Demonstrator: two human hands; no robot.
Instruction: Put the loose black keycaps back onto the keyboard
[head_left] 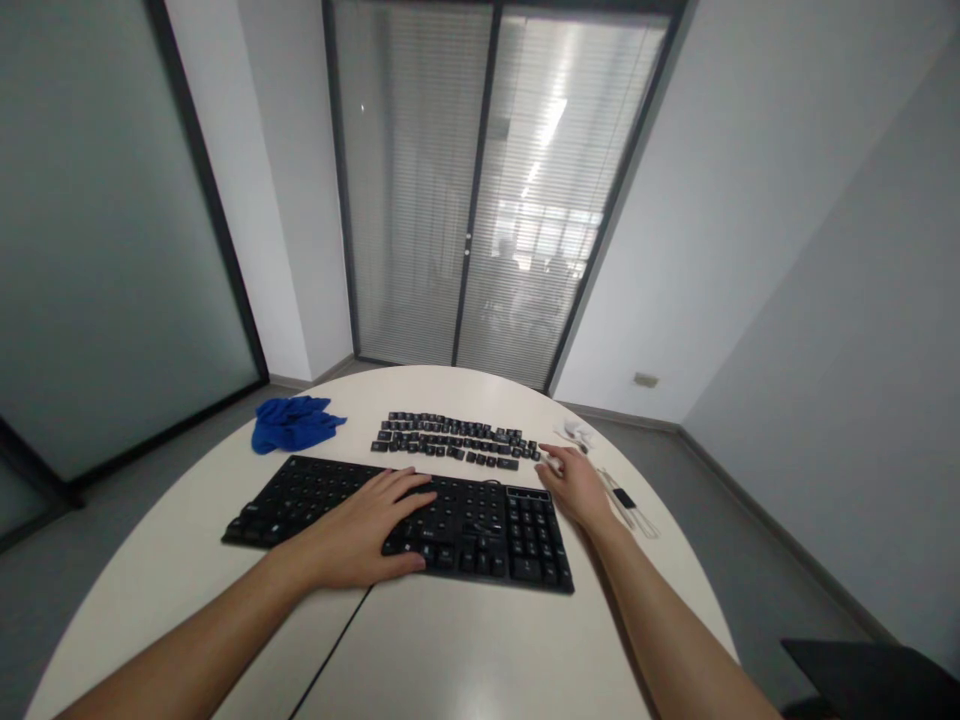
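A black keyboard (469,520) lies on the table, with keycaps absent from part of its middle and several in place on the number pad. My left hand (375,525) rests open across it, fingers spread over the keys and thumb at the near edge. Loose black keycaps (450,440) sit in rows just beyond the keyboard. At the right end of these rows is my right hand (571,485), its thumb and index finger apart beside the last keycaps. I see nothing held between those fingertips, though they are small in view.
A crumpled blue cloth (296,424) lies at the table's far left. Right of my right hand are a wire tool with a black grip (624,498) and a crumpled white item (576,434). The round white table (480,650) has a dark seam; a black chair (874,680) stands at lower right.
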